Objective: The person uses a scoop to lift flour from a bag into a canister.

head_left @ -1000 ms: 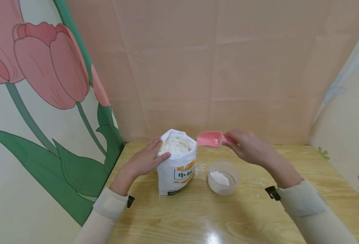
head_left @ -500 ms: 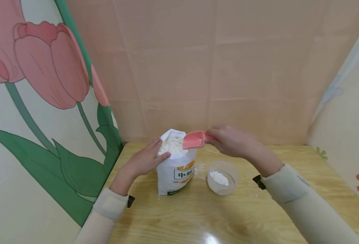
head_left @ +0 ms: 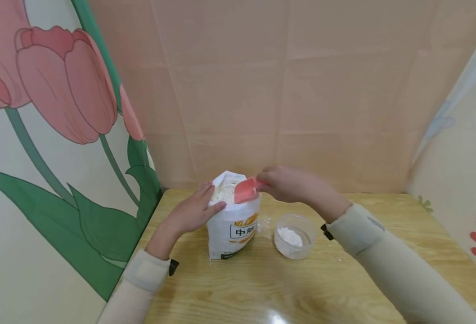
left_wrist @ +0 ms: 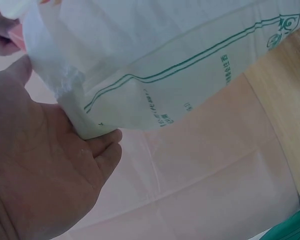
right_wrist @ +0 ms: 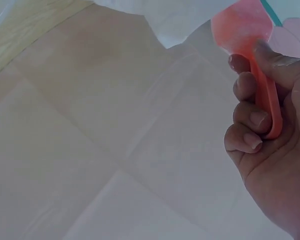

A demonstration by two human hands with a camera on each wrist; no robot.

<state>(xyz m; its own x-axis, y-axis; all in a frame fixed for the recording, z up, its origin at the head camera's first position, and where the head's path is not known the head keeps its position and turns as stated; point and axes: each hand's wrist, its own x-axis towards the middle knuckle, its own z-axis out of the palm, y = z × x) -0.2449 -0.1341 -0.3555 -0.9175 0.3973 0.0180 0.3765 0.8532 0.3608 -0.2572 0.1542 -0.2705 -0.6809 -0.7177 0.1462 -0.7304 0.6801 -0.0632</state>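
A white bag of flour, its top gaping, stands upright on the table. My left hand holds its left side near the rim, thumb at the front and fingers toward the back; in the left wrist view the palm of that hand lies along the bag's side. My right hand grips the handle of a pink scoop, whose blade dips into the mouth of the bag. In the right wrist view, fingers and thumb wrap the scoop's handle.
A clear round bowl with a heap of white flour stands right of the bag, below my right forearm. Flour specks dot the wooden table. A pinkish sheet hangs behind, and a tulip-patterned wall borders the left.
My right hand has carried the scoop leftward, from beside the bag over its rim and down into its mouth. My left hand and the bowl have stayed in place.
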